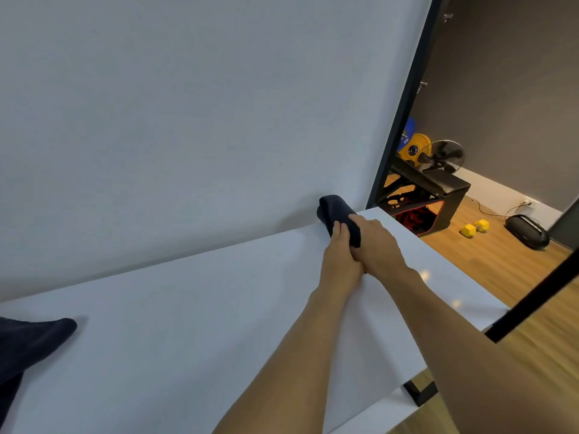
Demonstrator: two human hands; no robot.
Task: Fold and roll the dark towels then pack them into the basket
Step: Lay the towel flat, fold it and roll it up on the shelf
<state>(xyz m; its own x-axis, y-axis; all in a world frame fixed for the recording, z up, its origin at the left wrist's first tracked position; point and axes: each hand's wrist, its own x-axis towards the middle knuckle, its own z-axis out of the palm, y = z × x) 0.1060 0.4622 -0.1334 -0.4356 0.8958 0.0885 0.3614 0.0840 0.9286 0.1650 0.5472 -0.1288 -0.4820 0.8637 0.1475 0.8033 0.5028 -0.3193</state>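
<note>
Hands meet at the far right of the white table (188, 324), pressed side by side against each other. The left hand (340, 249) and the right hand (380, 242) both grip a rolled dark towel (333, 211), fingers curled over its near end. The far end of the roll sticks out past the fingers and lies at the foot of the white backdrop (188, 104), close to the table's right edge. It seems to rest on the table, though the hands hide its underside. A second dark towel (28, 346) lies loose at the left edge of the view, well apart from the roll. Beyond the table, a fan (441, 156) and two yellow blocks (474, 228) stand on the wooden floor (501, 270).
</note>
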